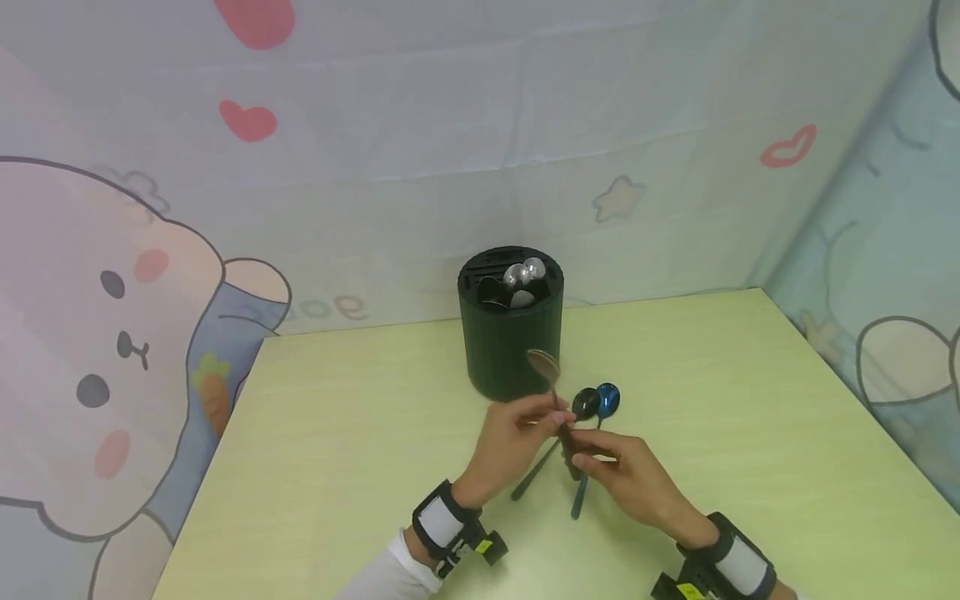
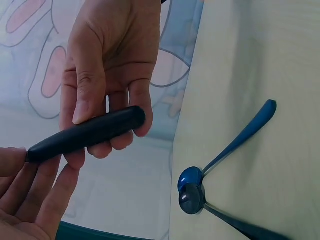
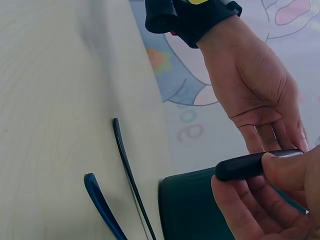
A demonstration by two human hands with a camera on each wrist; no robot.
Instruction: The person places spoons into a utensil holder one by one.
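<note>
Both hands are pinching our black-handled metal spoon (image 1: 551, 392): right hand (image 1: 637, 483) at the handle end, left hand (image 1: 510, 446) higher, above the pale green counter (image 1: 360, 433), before the dark green ribbed cutlery holder (image 1: 510, 333).

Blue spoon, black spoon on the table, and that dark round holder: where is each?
blue spoon (image 1: 607, 398), head view, on its bowl.
black spoon (image 1: 584, 403), head view, on its bowl, touching the blue one.
dark round holder (image 1: 512, 350), head view, on its ribbed front wall.

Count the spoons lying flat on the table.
2: a blue spoon and a black spoon beside it, bowls touching, below the hands. Another is held; more stand in the holder.
</note>
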